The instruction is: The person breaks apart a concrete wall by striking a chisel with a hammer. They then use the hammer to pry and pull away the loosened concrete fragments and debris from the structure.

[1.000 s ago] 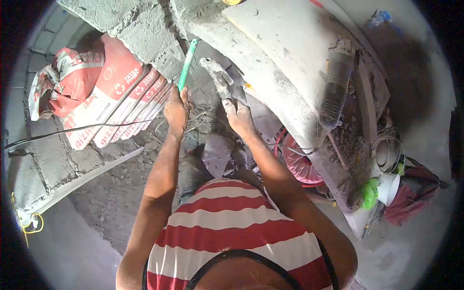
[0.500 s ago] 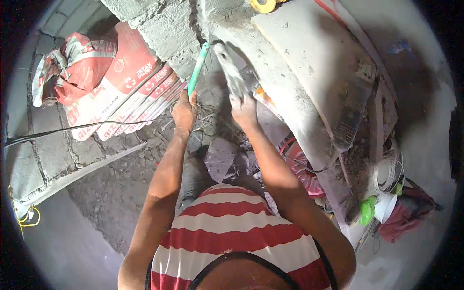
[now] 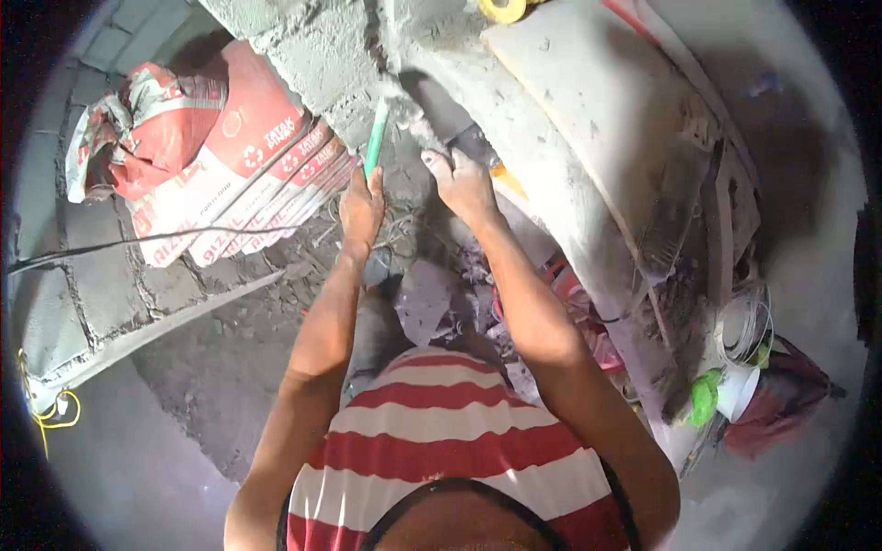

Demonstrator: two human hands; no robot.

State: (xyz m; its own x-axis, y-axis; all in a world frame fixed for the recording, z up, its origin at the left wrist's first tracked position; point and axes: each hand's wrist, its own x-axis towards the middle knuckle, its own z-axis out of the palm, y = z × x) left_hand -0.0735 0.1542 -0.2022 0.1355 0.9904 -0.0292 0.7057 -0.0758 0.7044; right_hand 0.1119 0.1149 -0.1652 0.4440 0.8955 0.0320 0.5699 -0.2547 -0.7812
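My left hand (image 3: 361,204) grips a green rod-like tool (image 3: 375,140) whose tip rests against the grey block wall (image 3: 317,50). A mortar-caked trowel (image 3: 439,115) is held in my right hand (image 3: 462,184), with its blade pressed to the wall joint just right of the green tool. Both hands sit close together in front of the wall's corner. I wear a red-and-white striped top (image 3: 441,432).
Red-and-white cement bags (image 3: 230,161) are stacked at the left against the block wall. A pale curved slab (image 3: 588,101) runs along the right. A yellow tape roll (image 3: 503,8) sits at the top. Wire coils (image 3: 742,321), a green item (image 3: 704,397) and rubble lie at the right.
The trowel has swung from held free in front of the wall to pressed against the joint. The green tool has stayed in my left hand, and the view has shifted slightly.
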